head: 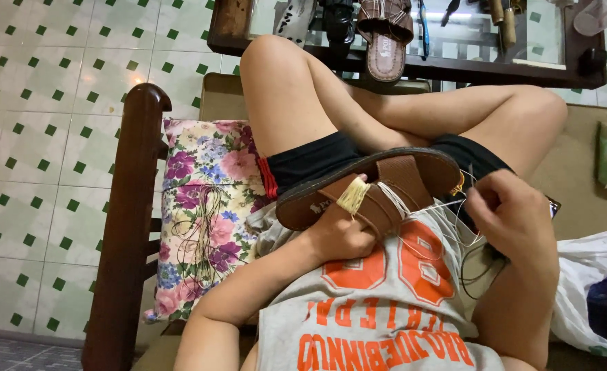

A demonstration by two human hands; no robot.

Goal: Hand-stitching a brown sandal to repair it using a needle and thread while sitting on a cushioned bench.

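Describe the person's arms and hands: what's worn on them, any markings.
Both arms are bare: no sleeves reach the forearms, and no gloves, rings, watch or markings show on the left hand or right hand. The grey top with orange print appears sleeveless.

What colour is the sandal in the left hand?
Brown, straps and sole alike, on the sandal; the head view shows it.

A person in a sleeveless grey shirt (379, 309) printed with large orange numerals and orange lettering, worn with short black shorts (310, 161) edged in red at the hem. Arms and legs bare; both hands without gloves or rings visible.
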